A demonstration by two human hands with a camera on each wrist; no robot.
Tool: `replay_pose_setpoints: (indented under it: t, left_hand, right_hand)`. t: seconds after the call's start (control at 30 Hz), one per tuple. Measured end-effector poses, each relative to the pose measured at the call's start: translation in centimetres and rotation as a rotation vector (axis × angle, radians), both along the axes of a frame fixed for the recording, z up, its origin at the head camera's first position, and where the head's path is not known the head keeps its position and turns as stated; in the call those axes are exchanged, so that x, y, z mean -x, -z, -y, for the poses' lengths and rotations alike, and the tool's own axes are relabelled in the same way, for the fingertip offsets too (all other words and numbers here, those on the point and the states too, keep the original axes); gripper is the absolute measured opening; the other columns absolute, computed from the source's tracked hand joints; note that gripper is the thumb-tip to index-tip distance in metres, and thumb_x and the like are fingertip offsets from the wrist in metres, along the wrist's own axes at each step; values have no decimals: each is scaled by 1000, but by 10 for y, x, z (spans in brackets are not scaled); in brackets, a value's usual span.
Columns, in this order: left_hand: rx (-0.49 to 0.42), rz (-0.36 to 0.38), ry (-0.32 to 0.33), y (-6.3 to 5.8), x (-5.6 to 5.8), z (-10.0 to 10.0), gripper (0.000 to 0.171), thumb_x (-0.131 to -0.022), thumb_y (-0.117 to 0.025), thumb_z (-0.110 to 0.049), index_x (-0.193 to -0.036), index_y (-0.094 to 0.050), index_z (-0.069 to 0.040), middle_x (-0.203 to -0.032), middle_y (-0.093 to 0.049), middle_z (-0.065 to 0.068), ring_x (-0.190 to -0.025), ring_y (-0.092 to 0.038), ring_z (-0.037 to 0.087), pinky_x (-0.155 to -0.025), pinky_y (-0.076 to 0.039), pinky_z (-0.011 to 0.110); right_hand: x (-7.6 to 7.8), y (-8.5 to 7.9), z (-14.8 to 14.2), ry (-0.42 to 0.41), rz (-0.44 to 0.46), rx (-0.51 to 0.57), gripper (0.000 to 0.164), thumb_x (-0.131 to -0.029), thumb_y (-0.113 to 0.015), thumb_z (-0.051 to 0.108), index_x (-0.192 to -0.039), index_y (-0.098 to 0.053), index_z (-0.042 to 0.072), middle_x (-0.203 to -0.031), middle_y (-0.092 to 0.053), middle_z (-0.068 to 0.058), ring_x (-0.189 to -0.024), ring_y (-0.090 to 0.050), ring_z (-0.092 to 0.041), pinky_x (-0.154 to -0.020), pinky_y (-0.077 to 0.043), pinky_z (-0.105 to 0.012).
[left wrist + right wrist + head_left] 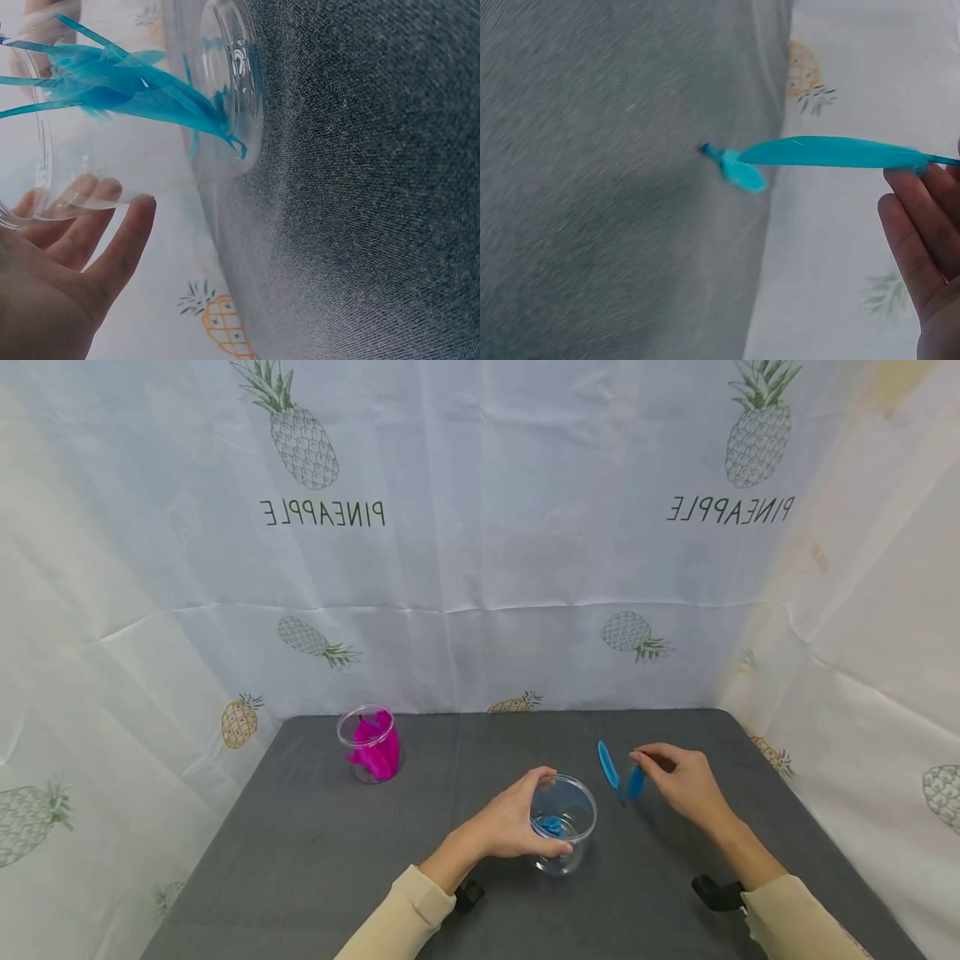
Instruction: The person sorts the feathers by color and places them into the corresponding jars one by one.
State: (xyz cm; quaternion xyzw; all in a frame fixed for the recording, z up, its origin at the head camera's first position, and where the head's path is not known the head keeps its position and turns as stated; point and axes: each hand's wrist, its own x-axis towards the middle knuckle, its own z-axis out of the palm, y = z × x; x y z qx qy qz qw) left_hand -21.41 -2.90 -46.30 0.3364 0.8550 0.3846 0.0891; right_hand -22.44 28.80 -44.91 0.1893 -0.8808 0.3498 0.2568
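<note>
My left hand (pixel 510 820) grips a clear cup (pixel 559 863) near its rim, thumb on the near side and fingers on the far side. Several blue feathers (pixel 127 86) stand inside that cup, their quills poking up past the rim in the left wrist view. To the right, my right hand (pixel 688 781) pinches one blue feather (pixel 832 152) by its quill, and the vane hangs down over the table. Another blue feather (pixel 608 765) lies on the cloth just left of the pinched one.
A second clear cup (pixel 344 736) holding pink feathers (pixel 378 747) stands at the back left of the dark grey table (pixel 300 860). A white pineapple-print curtain (pixel 480 543) hangs behind the table and along both sides.
</note>
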Motion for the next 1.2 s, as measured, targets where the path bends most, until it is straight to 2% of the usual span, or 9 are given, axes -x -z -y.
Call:
replay_pose_setpoints:
  t: [0.1, 0.23, 0.47, 0.53, 0.73, 0.97, 1.2]
  left_hand:
    - [0, 8, -5, 0, -1, 0, 102, -80, -79, -59, -158, -25, -21, -154, -44, -2, -140, -44, 16, -108, -46, 46]
    - [-1, 20, -10, -1, -1, 0, 101, -80, -79, -59, -157, -25, -25, -154, -43, -3, -140, -44, 17, -108, -46, 47]
    - [-11, 13, -10, 1, -2, -1, 100, -79, -81, -58, -156, -27, -25, -153, -45, -1, -139, -46, 15, -107, -47, 44]
    - [-15, 10, -9, 1, -1, -1, 100, -79, -81, -57, -156, -27, -25, -153, -45, -1, -139, -46, 15, -107, -47, 44]
    - [-18, 23, -7, 1, 0, 0, 101, -79, -81, -57, -157, -26, -24, -153, -45, -2, -140, -45, 15, -109, -45, 45]
    - [-16, 30, -6, 0, 0, 0, 100, -81, -80, -56, -157, -25, -23, -154, -44, 0, -140, -45, 17, -110, -45, 43]
    - [-17, 29, -3, -1, 0, 0, 101, -80, -79, -58, -157, -25, -22, -154, -45, 0, -140, -45, 16, -109, -45, 44]
  right_hand:
    - [-2, -5, 6, -12, -17, 34, 11, -93, -73, 4, -103, -76, 5, -86, -76, -4, -72, -71, -15, -63, -52, -13]
    - [-6, -15, 14, -26, -36, 81, 13, -91, -74, 1, -103, -77, 5, -85, -76, -4, -71, -70, -13, -64, -52, -12]
    - [-15, -34, 28, -54, -107, 165, 19, -86, -76, -7, -101, -78, 5, -84, -75, -12, -74, -68, 0, -71, -52, -9]
    - [-18, -40, 33, -63, -134, 193, 22, -84, -75, -12, -100, -78, 3, -84, -75, -14, -75, -67, 3, -72, -51, -8]
    - [-25, -59, 47, -132, -208, 246, 29, -76, -72, -25, -97, -75, -5, -81, -73, -16, -74, -68, 2, -76, -52, -8]
    - [-30, -70, 61, -223, -235, 225, 27, -79, -75, -18, -101, -76, -2, -85, -74, -18, -81, -69, 3, -77, -54, -12]
    - [-31, -68, 75, -301, -204, 242, 21, -84, -73, -14, -102, -75, -4, -83, -74, -18, -78, -71, -4, -75, -56, -15]
